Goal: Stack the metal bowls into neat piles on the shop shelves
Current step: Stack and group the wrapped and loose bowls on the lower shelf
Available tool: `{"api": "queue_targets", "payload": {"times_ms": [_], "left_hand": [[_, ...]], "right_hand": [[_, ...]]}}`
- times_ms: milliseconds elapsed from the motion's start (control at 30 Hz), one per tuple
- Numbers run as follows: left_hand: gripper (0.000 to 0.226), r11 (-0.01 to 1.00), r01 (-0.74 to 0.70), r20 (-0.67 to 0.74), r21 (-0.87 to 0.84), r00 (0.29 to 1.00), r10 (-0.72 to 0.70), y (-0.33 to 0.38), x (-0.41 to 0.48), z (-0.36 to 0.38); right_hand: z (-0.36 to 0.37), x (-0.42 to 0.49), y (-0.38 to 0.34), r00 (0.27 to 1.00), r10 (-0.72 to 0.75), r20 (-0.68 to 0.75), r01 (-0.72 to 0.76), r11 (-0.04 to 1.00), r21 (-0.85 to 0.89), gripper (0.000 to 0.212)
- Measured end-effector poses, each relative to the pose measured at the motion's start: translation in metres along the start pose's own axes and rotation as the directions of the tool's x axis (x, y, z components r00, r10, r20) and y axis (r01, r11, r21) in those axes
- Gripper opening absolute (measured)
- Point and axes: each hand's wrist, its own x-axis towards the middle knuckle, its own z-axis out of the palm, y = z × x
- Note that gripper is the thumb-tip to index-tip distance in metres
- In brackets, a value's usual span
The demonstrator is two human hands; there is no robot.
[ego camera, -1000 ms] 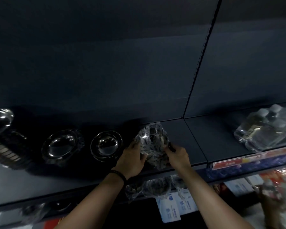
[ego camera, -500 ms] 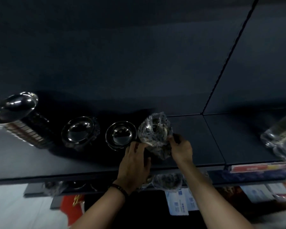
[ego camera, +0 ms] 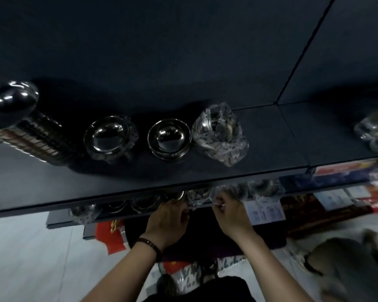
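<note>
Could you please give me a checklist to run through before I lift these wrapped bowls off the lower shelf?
1. Right hand pinches the plastic of the lower wrapped bowls: ok.
2. Left hand grip, hidden by its own back: cannot tell.
3. Bare upper shelf space right of the wrapped bundle: ok.
4. Wrapped bundle unwrapped and stacked on a pile: not ok.
5. Two bowl piles stand apart, side by side: ok.
6. Tall bowl stack straight, wide-angle view: cannot tell.
</note>
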Motion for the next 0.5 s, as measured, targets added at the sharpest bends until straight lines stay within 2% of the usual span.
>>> {"api": "queue_targets", "payload": {"times_ms": [100, 133, 300, 500], "left_hand": [[0.026, 0.998, -0.061, 0.04, 0.007, 0.997, 0.06, -0.018, -0.016, 0.008], [0.026, 0.997, -0.08, 0.056, 0.019, 0.995, 0.079, -0.025, -0.022, 0.011], [0.024, 0.993, -0.117, 0.133, 0.023, 0.985, 0.113, -0.065, -0.031, 0.03], [0.019, 0.994, -0.102, 0.095, -0.037, 0.99, 0.105, -0.086, -0.028, 0.064]], "right_hand": [[0.018, -0.024, -0.006, 0.99, 0.069, 0.127, -0.048, 0.986, -0.16, 0.046], [0.023, -0.03, -0.009, 0.986, 0.089, 0.143, -0.058, 0.976, -0.208, 0.052], [0.048, -0.047, -0.01, 0.98, 0.156, 0.126, -0.11, 0.944, -0.311, 0.054], [0.078, -0.048, 0.013, 0.981, 0.154, 0.12, -0.099, 0.921, -0.377, 0.049]]}}
